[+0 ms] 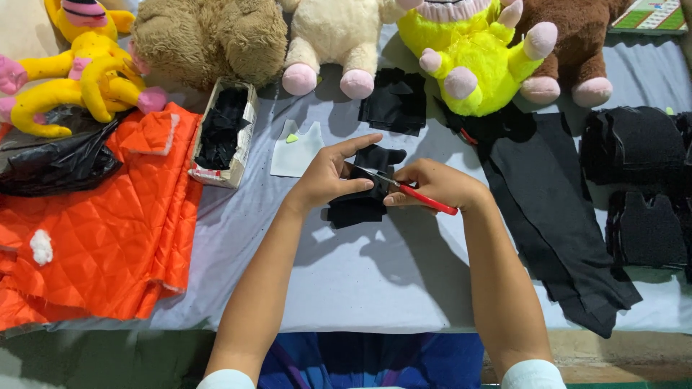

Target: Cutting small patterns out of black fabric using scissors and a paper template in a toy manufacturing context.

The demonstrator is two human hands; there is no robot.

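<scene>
In the head view, the left hand point(326, 176) is pinching a small piece of black fabric point(364, 194) above the middle of the worktop point(375, 281), its grip closed on the cloth with the index finger stretched out along the top edge. The right hand point(432, 185) is wrapping its fingers around red-handled scissors point(411, 189), grip closed on the handles, with the blades reaching into the black fabric just beside the left thumb. The two hands are nearly touching across the cloth.

A white paper pattern point(295, 151) is lying just beyond the left hand, and a small cardboard box of black scraps point(225, 133) is sitting beside it. Orange quilted cloth point(108, 223) is spreading over the left end of the worktop, with a black plastic bag point(58, 155) lying on it. A long strip of black cloth point(555, 223) is trailing down the right side, near stacks of cut black pieces point(641, 180). Plush toys are lining the far edge, among them a bright yellow plush point(476, 65) and a brown plush point(209, 36).
</scene>
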